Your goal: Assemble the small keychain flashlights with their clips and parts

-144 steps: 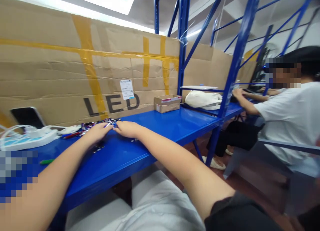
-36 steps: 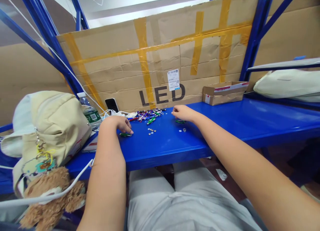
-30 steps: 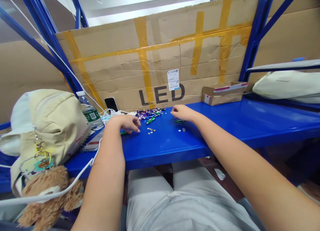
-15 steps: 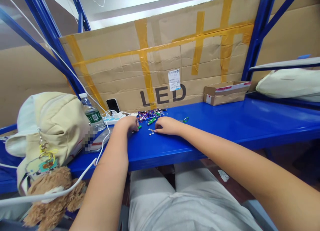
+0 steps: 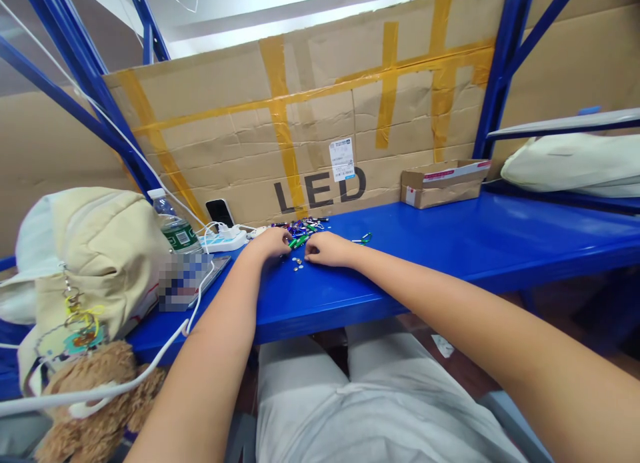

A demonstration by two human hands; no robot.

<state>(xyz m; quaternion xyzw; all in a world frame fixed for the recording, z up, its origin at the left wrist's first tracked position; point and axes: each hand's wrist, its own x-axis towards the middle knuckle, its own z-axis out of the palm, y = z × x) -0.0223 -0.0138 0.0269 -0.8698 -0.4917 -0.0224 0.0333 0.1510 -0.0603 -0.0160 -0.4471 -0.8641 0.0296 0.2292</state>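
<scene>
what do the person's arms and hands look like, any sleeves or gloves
Both arms are bare from the bottom edge of the picture up to the wrists, with no sleeves showing. The left hand and right hand wear no gloves, and no rings, watch or bracelet can be seen. No markings show on either forearm.

A heap of small coloured metal pieces [image 5: 301,225], green, purple, blue and silver, lies on the blue shelf top [image 5: 450,236] near its back edge, just in front of the cardboard wall. They are too small to tell apart singly. One green piece [image 5: 294,242] lies at the near side of the heap, slanted, between the left hand [image 5: 271,241] and the right hand [image 5: 326,249], touching the left fingertips as far as can be seen. A few tiny silver discs [image 5: 297,263] lie loose just nearer the front edge, below the two hands. One green clip-like piece [image 5: 365,238] lies apart to the right of the heap.
</scene>
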